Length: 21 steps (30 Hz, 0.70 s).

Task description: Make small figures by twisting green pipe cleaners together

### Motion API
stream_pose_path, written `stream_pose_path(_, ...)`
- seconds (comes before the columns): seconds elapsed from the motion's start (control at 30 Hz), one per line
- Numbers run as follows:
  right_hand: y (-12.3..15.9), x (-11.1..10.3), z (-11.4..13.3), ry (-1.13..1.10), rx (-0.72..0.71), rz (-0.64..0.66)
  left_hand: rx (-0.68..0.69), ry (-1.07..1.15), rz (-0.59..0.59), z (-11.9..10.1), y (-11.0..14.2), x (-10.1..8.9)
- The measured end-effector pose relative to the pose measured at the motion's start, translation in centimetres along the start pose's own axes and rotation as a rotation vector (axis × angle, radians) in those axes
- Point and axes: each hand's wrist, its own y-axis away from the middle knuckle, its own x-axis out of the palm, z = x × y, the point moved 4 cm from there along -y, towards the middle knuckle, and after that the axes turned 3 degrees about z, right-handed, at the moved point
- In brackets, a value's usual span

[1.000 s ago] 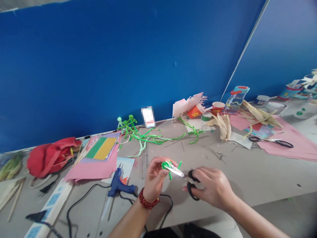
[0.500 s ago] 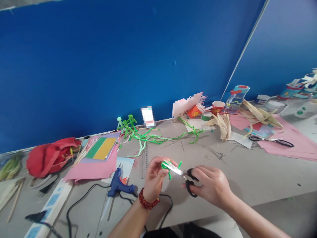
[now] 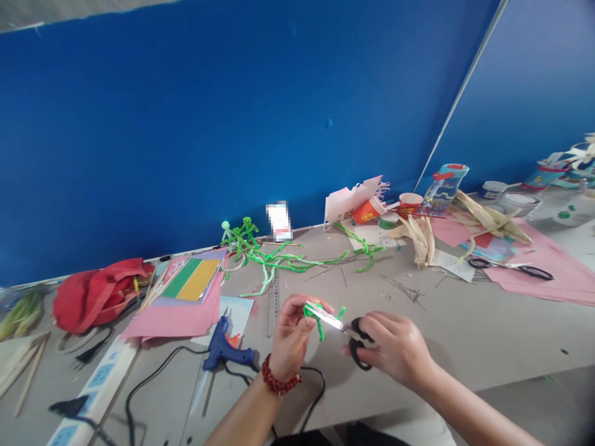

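Observation:
Between the thumb and fingers of my left hand [image 3: 294,328] is a small bright green pipe cleaner piece [image 3: 320,330], with loose ends sticking out to the right and downward. My right hand [image 3: 400,347] grips the black handles of a pair of scissors [image 3: 331,318], whose blades point left and lie across the green piece at my left fingertips. Whether the blade tips are cutting the piece cannot be made out. Behind my hands, several green pipe cleaner figures and strands [image 3: 279,263] lie along the wall side of the table.
A blue glue gun [image 3: 227,347] with a black cord lies left of my left hand, near a white power strip [image 3: 105,384]. Pink paper [image 3: 174,322], a steel ruler [image 3: 273,306] and a red bag [image 3: 97,294] are further back. Dried husks [image 3: 417,241] and second scissors [image 3: 511,266] lie at right.
The scissor handles have drawn slightly closer together and shifted a little left. The green ends at my left hand have moved slightly. The view has tilted a little.

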Motion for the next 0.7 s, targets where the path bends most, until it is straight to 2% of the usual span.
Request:
stream_pose_path(0.33, -0.09, -0.26, 0.15, -0.032, 0.022, 0.023, 0.059, 0.016, 0.04, -0.01, 0.0, 0.21)
stream_pose_path(0.7, -0.83, -0.93, 0.66, 0.019, -0.012, -0.048, 0.009, 0.046, 0.021, 0.32, 0.13, 0.05)
